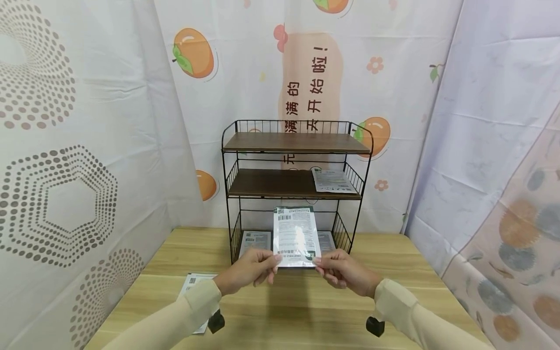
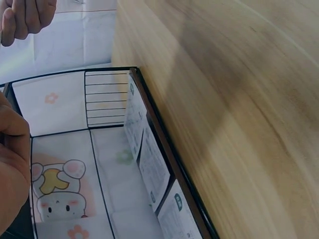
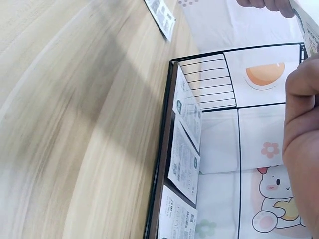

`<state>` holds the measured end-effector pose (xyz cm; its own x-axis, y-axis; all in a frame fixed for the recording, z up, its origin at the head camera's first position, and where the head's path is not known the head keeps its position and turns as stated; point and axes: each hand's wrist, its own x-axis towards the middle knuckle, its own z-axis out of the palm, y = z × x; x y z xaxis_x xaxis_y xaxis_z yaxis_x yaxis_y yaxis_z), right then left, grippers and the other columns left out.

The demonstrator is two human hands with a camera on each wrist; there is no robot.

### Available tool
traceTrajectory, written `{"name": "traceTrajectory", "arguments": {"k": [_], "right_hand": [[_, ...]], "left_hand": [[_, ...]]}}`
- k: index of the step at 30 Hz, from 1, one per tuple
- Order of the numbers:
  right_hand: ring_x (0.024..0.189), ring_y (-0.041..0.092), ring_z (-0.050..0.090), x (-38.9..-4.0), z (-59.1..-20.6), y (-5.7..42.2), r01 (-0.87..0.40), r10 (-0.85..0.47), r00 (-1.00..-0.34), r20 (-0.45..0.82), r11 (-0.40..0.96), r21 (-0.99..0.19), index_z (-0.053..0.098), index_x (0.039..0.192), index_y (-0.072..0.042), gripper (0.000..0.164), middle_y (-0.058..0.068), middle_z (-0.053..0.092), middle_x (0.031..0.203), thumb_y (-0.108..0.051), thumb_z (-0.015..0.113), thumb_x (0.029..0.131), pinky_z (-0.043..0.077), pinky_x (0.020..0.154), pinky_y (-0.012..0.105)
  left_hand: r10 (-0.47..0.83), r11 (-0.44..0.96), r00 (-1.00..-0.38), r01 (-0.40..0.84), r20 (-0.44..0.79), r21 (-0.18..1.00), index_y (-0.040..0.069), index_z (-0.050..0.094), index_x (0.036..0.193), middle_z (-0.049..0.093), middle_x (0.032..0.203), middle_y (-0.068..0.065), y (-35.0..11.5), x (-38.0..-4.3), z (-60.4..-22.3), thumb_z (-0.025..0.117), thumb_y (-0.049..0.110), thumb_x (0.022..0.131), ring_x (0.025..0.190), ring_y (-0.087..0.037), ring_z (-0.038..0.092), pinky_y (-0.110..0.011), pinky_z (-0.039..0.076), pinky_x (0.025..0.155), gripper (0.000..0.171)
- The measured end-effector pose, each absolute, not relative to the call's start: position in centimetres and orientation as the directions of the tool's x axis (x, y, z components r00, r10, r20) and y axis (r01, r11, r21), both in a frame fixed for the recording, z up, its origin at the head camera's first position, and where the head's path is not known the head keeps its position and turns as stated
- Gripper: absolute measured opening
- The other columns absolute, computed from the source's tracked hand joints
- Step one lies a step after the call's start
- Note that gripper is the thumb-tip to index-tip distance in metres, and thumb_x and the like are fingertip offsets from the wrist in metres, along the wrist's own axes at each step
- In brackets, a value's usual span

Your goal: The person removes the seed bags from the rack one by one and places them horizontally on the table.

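A flat white packet (image 1: 296, 236) with dark green corners and small print is held up between both hands, in front of the rack's lowest level. My left hand (image 1: 251, 268) pinches its lower left corner between thumb and fingers. At the lower right corner, my right hand (image 1: 347, 272) pinches it the same way. Behind it stands a black wire rack with brown shelves (image 1: 293, 142). Three similar packets lie side by side on the bottom shelf; the wrist views show the middle packet (image 3: 184, 162), which the held one hides in the head view.
Another packet (image 1: 334, 181) lies at the right end of the middle shelf. On the wooden table (image 1: 302, 321), a further packet (image 1: 192, 282) lies partly under my left forearm. Printed curtains (image 1: 245, 63) hang behind the rack and at both sides.
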<state>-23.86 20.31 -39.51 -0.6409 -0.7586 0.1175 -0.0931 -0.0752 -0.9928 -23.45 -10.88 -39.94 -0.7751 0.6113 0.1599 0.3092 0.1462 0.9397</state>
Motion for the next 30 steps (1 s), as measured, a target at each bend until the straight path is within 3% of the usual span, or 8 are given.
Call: {"name": "traceTrajectory", "arguments": {"k": [16, 23, 30], "right_hand": [[0.047, 0.001, 0.036, -23.6, -41.3, 19.9, -0.068, -0.774, -0.626, 0.096, -0.069, -0.995, 0.042, 0.085, 0.019, 0.043, -0.006, 0.047, 0.06, -0.015, 0.045, 0.111, 0.029, 0.043, 0.018], [0.047, 0.001, 0.037, -23.4, -42.0, 19.7, -0.073, -0.781, -0.615, 0.109, -0.081, -0.994, 0.042, 0.085, 0.021, 0.042, -0.006, 0.048, 0.061, -0.012, 0.045, 0.11, 0.029, 0.042, 0.018], [0.047, 0.0, 0.037, -23.2, -42.6, 19.4, -0.045, -0.777, -0.625, 0.07, -0.054, -0.998, 0.042, 0.086, 0.02, 0.043, -0.007, 0.048, 0.062, -0.015, 0.046, 0.11, 0.03, 0.043, 0.018]], "left_hand": [[0.611, 0.169, -0.785, 0.258, 0.104, 0.951, -0.005, 0.063, 0.09, 0.069, 0.071, -0.005, -11.4, -23.1, -41.7, 0.054, 0.044, 0.107, 0.046, -0.008, 0.043, -0.02, 0.037, 0.045, 0.052], [0.601, 0.189, -0.795, 0.241, 0.082, 0.952, 0.0, 0.064, 0.087, 0.068, 0.07, -0.004, -11.7, -22.7, -42.2, 0.055, 0.042, 0.107, 0.046, -0.007, 0.042, -0.019, 0.035, 0.044, 0.047], [0.604, 0.184, -0.794, 0.224, 0.07, 0.957, -0.013, 0.06, 0.094, 0.068, 0.069, -0.002, -12.0, -22.6, -42.7, 0.056, 0.043, 0.106, 0.046, -0.006, 0.042, -0.019, 0.036, 0.043, 0.058]]}}
